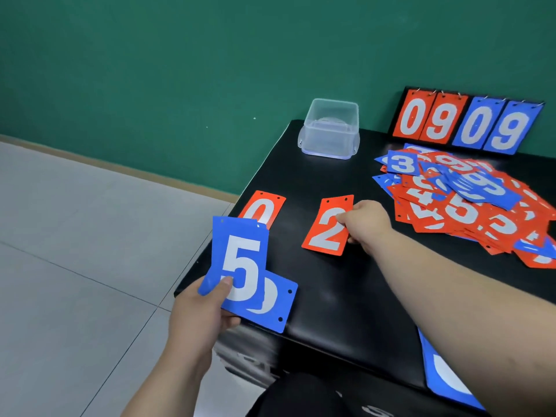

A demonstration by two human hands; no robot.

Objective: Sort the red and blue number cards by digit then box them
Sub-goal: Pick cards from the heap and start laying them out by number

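Sorting is barely being started — the red 2 card is being pinched by the right hand, blue cards gripped in the left hand, both nearer than the box; the pile right of it unsorted.

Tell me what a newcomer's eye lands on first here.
The blue 5 card held up in the left grip at lower left stands out first, with the right grip pinching a red 2 card on the black table. At right sprawls a messy pile of red and blue cards, in front of a flip scoreboard reading 0909.
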